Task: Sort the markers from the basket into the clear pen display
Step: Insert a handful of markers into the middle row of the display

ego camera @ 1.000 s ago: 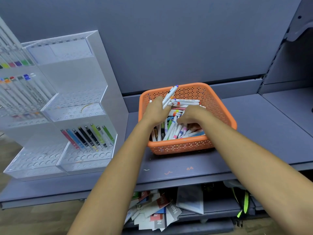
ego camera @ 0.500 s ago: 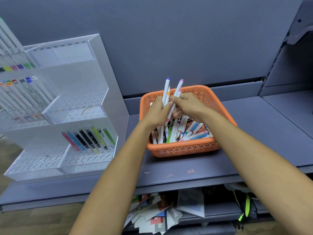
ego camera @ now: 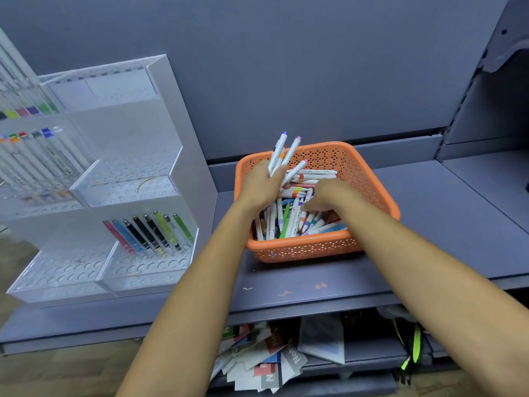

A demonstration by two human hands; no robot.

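Left hand clamps a fan of markers over the orange basket, tips at 12 o'clock. Right hand is in the loose pile; can't tell its grip. Barrels look light, stiff and slick, so pinch mid-barrel. The clear pen display is at 9 o'clock.

Stationery shop, by the look. Grey-blue metal retail shelving, slotted upright at 2 o'clock. Clear tiered acrylic pen display at 9 o'clock, rows of holes, coloured pens standing in them. Orange perforated plastic basket at centre, heaped with white-barrelled markers. Printed paper packs piled on the lower shelf at 6 o'clock.
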